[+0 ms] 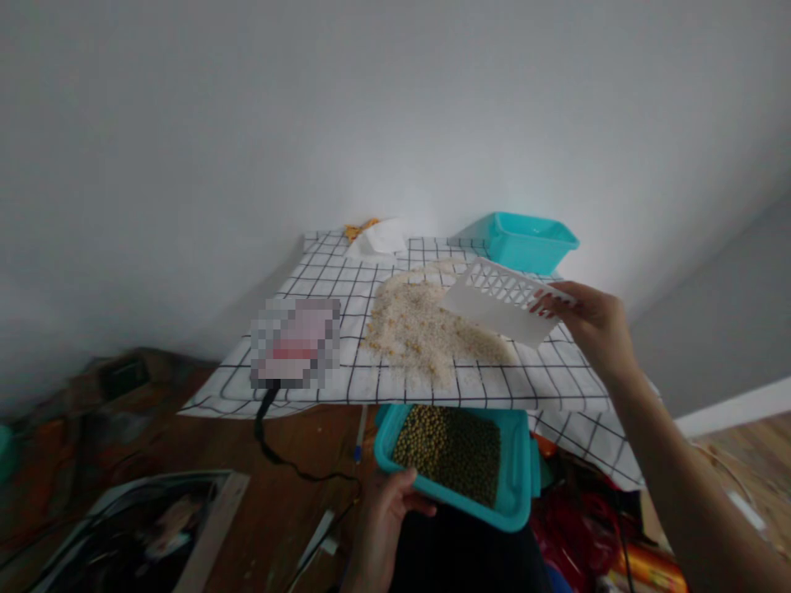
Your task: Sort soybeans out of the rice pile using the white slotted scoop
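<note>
My left hand (388, 512) grips the near left rim of a teal plastic bin (516, 494), thumb over the edge. The bin sits low in front of the table edge, slightly tilted. Inside it, yellowish beans (420, 436) lie on the left and dark green beans (473, 457) on the right. My right hand (590, 321) pinches the right end of a white plastic panel (494, 313) with a row of cut-outs. That panel is tilted over the right side of a spread pile of pale grains (414, 325) mixed with some yellowish bits. Whether its lower edge touches the grains I cannot tell.
A second teal bin (531, 243) stands at the back right of the table, which has a checked cloth (346, 379). White tissue (380, 239) lies at the back by the wall. A blurred-out flat object (300, 342) with a black strap is at the left.
</note>
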Available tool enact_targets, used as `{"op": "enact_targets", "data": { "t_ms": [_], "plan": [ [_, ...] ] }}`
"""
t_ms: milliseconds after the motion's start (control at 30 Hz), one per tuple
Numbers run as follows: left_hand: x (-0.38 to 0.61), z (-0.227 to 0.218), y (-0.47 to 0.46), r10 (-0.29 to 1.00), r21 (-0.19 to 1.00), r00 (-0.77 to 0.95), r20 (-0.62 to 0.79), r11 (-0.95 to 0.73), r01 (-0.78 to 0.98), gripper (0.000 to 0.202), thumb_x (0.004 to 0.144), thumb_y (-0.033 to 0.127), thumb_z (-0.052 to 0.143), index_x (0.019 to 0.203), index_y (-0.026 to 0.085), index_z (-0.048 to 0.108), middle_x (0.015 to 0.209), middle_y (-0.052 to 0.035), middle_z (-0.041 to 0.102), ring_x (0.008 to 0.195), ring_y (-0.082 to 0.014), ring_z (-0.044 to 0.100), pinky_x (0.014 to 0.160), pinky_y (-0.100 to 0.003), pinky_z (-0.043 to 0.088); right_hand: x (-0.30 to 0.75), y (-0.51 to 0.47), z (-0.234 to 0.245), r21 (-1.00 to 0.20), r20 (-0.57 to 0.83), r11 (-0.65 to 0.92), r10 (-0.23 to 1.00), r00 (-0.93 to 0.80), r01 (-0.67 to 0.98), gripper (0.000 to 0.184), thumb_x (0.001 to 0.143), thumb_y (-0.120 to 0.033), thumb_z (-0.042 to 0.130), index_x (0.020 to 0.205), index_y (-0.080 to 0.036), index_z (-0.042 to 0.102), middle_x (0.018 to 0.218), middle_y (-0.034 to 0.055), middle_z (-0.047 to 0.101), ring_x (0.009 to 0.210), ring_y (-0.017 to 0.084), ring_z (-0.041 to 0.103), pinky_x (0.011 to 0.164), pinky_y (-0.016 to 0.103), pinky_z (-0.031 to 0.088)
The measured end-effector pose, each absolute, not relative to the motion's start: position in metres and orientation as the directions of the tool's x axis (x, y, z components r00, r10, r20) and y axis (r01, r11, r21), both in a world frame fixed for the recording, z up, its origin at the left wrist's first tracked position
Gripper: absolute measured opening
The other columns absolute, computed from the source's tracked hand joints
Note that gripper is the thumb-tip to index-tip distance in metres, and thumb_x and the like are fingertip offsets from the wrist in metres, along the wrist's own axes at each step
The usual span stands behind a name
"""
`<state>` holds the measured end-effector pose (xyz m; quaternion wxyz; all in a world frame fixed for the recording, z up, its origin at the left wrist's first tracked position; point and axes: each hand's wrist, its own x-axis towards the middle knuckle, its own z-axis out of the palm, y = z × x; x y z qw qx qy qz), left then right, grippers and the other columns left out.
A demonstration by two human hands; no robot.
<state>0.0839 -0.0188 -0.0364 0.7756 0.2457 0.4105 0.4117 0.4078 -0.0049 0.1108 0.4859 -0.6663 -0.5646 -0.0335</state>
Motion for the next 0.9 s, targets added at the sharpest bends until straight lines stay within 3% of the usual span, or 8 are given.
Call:
{"op": "enact_targets", "data": {
  "t_ms": [167,267,367,467,567,633,700,900],
  "plan": [
    [0.082,-0.039,-0.020,0.833,0.719,0.333,-0.441,0.550,-0.424,0.018,0.062,0.026,0.085,0.058,0.017,0.070,0.055,-0.0030,0.073,0.049,-0.0167,0.067,0.044,-0.026,0.056,0.425,-0.029,0.107,-0.596,0.632,0.182,0.707,0.316,0.782,0.017,0.088,-0.037,0.070,0.094,-0.023,0.078,0.089,0.0033,0.080,0.080,0.023,0.075,0.071,0.033,0.060],
    [0.082,-0.040,-0.022,0.834,0.723,0.330,-0.443,0.550,-0.418,0.018,0.064,0.029,0.084,0.060,0.017,0.071,0.055,-0.0020,0.073,0.050,-0.0163,0.066,0.046,-0.026,0.056,0.416,-0.054,0.102,-0.497,0.665,0.227,0.720,0.200,0.838,0.011,0.090,-0.032,0.070,0.093,-0.027,0.079,0.089,0.0012,0.081,0.080,0.021,0.077,0.070,0.029,0.060],
    [0.082,-0.040,-0.022,0.836,0.722,0.320,-0.445,0.547,-0.425,0.019,0.064,0.030,0.084,0.059,0.017,0.071,0.055,-0.0016,0.073,0.050,-0.0161,0.066,0.046,-0.026,0.055,0.393,-0.078,0.095,-0.416,0.604,0.310,0.797,0.005,0.855,0.017,0.094,-0.022,0.064,0.101,-0.030,0.078,0.097,0.0016,0.081,0.088,0.020,0.077,0.079,0.029,0.062],
    [0.081,-0.041,-0.023,0.836,0.719,0.315,-0.449,0.548,-0.428,0.020,0.062,0.030,0.085,0.058,0.017,0.071,0.054,-0.0014,0.073,0.050,-0.0160,0.066,0.046,-0.027,0.055,0.372,-0.093,0.089,-0.422,0.607,0.408,0.790,-0.081,0.809,0.025,0.096,-0.017,0.058,0.106,-0.031,0.076,0.102,0.0021,0.081,0.096,0.021,0.077,0.082,0.031,0.062],
    [0.080,-0.041,-0.022,0.838,0.721,0.309,-0.450,0.546,-0.427,0.020,0.061,0.030,0.086,0.059,0.016,0.072,0.056,-0.0020,0.074,0.049,-0.0160,0.066,0.047,-0.027,0.056,0.373,-0.095,0.086,-0.443,0.632,0.261,0.770,0.092,0.858,0.021,0.095,-0.023,0.061,0.102,-0.034,0.077,0.101,0.0008,0.081,0.094,0.024,0.077,0.081,0.034,0.062],
    [0.079,-0.042,-0.022,0.832,0.715,0.310,-0.460,0.554,-0.426,0.019,0.060,0.029,0.086,0.060,0.015,0.074,0.056,-0.0028,0.075,0.050,-0.0172,0.067,0.045,-0.027,0.055,0.391,-0.087,0.087,-0.495,0.682,0.086,0.654,0.326,0.865,0.013,0.091,-0.032,0.068,0.099,-0.033,0.078,0.098,0.0019,0.081,0.089,0.027,0.077,0.079,0.036,0.061],
    [0.079,-0.041,-0.021,0.825,0.708,0.316,-0.469,0.565,-0.424,0.018,0.058,0.027,0.086,0.061,0.015,0.074,0.056,-0.0035,0.075,0.051,-0.0187,0.069,0.044,-0.027,0.055,0.420,-0.072,0.089,-0.592,0.675,0.015,0.556,0.485,0.806,0.021,0.089,-0.039,0.069,0.104,-0.026,0.077,0.097,0.0061,0.080,0.087,0.030,0.076,0.080,0.040,0.059],
    [0.086,-0.032,-0.021,0.841,0.734,0.314,-0.440,0.538,-0.414,0.012,0.061,0.021,0.082,0.061,0.016,0.072,0.053,-0.0012,0.073,0.047,-0.0172,0.067,0.041,-0.026,0.054,0.502,-0.013,0.090,-0.605,0.617,0.060,0.665,0.420,0.794,0.027,0.083,-0.041,0.067,0.091,-0.017,0.077,0.085,0.0077,0.079,0.080,0.026,0.073,0.076,0.040,0.057]
  ]
}}
